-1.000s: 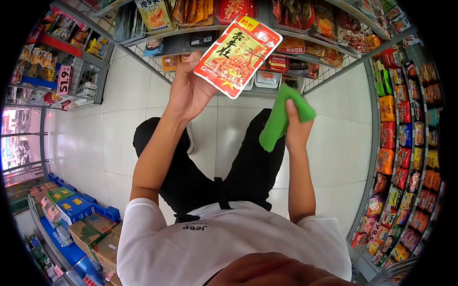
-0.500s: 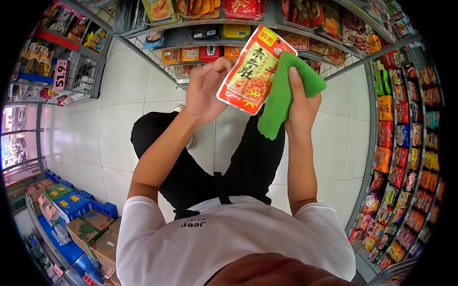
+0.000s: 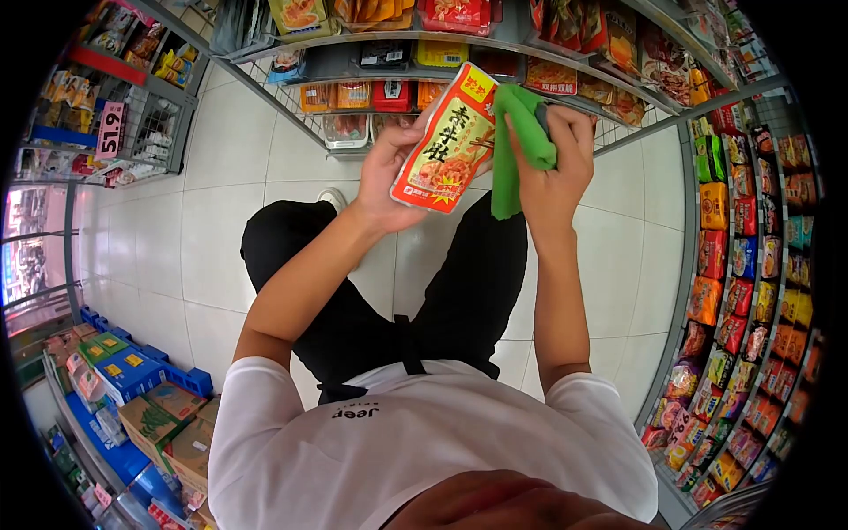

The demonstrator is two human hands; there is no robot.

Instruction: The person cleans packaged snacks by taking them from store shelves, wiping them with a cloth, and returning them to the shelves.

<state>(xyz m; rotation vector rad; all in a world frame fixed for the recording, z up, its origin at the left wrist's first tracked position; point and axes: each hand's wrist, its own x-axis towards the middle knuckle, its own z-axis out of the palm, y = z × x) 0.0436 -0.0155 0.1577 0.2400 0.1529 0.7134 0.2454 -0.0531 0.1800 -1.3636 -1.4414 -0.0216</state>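
My left hand (image 3: 389, 177) grips the left edge of a red and yellow snack packet (image 3: 446, 146), its printed face turned up and its top tilted to the right. My right hand (image 3: 555, 177) is closed on a green cloth (image 3: 508, 168), which hangs down from the fingers and lies against the packet's right edge, covering part of it. Some of the right fingers are behind the cloth.
Ahead stands a wire-sided shelf (image 3: 353, 40) of packaged snacks. Another rack (image 3: 110, 71) is at the upper left, and a long noodle shelf (image 3: 733, 309) runs down the right. Cartons (image 3: 163, 415) sit at the lower left, and tiled floor (image 3: 221, 230) shows around my legs.
The packet has moved right and tilted more upright, with my left hand around its left edge. The green cloth in my right hand has risen and come against the packet's right side.
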